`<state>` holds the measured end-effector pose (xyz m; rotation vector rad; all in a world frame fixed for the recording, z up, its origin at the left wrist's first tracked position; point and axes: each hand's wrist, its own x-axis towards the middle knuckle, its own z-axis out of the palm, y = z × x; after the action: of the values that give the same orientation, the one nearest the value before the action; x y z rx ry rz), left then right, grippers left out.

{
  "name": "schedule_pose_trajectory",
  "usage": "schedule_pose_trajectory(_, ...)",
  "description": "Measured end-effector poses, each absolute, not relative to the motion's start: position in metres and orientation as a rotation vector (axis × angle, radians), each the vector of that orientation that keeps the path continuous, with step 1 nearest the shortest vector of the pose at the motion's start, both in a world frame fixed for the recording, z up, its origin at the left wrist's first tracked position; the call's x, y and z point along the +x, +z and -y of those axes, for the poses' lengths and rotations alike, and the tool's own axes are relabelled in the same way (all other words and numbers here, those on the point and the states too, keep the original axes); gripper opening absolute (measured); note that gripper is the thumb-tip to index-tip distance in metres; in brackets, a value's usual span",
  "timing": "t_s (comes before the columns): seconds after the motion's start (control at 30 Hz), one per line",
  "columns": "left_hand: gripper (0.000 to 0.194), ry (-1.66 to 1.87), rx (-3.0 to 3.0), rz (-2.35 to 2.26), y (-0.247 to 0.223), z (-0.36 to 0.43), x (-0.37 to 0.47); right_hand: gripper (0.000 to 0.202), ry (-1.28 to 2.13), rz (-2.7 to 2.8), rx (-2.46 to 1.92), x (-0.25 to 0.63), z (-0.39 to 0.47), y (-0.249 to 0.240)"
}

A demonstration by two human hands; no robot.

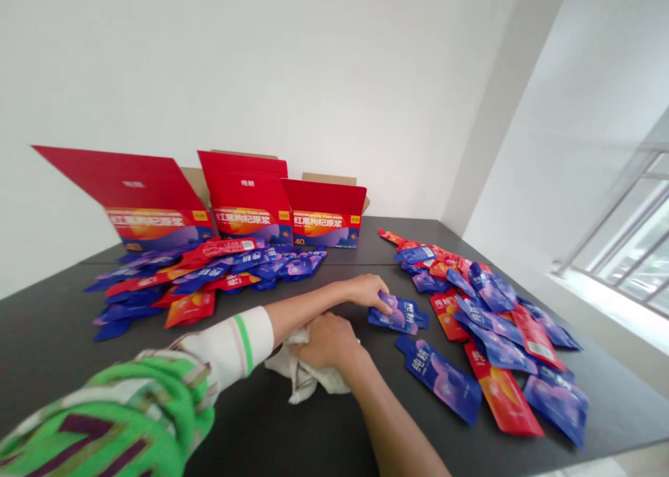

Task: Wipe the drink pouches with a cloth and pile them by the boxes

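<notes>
One blue pouch [403, 316] is pinched in the left hand [368, 291], a pale cloth [304, 379] gripped in the right hand [327, 339].

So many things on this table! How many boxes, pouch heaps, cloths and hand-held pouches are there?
Boxes: 3 (left box, middle box, right box)
Pouch heaps: 2 (left heap, right heap)
Cloth under the right hand: 1
Blue pouch in the left hand: 1
Total: 7
Pouches within the heaps overlap too much to count.
</notes>
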<state>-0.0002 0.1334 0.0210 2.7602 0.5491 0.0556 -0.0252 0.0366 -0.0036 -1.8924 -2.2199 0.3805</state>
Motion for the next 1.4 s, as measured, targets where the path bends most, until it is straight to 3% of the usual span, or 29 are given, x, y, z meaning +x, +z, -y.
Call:
schedule_pose_trajectory(0.33, 0.041, 0.735, 2.605, -0.985, 0.065, -0.133, -0.157, 0.032, 0.298, 1.767, -2.311, 0.005, -0.043, 0.003)
schedule_pose_trajectory(0.53, 0.035, 0.466, 2.214, -1.059, 0.027, -0.089, -0.234, 0.043, 0.168, 1.673, -2.300, 0.011, -0.039, 0.021)
schedule_pose_trajectory(0.77, 0.017, 0.349, 2.222, -1.017, -0.007, -0.069, -0.233, 0.031, 0.110, 2.217, -1.873, -0.051, -0.027, 0.005)
schedule_pose_trajectory(0.97, 0.018, 0.355, 2.191, -1.004, -0.010, -0.075, -0.232, 0.030, -0.074, 1.993, -2.224, -0.049, -0.034, 0.002)
schedule_pose_trajectory(1.17, 0.012, 0.390, 2.204, -1.014, -0.014, -0.075, -0.233, 0.027, -0.003, 2.272, -1.926, -0.055, -0.029, -0.001)
schedule_pose_trajectory(1.3, 0.015, 0.377, 2.227, -1.042, -0.012, -0.074, -0.233, 0.027, -0.075, 2.076, -2.201, -0.051, -0.032, -0.002)
schedule_pose_trajectory(1.4, 0.012, 0.366, 2.215, -1.043, -0.011, -0.073, -0.233, 0.026, -0.066, 2.153, -2.127, -0.051, -0.031, -0.003)
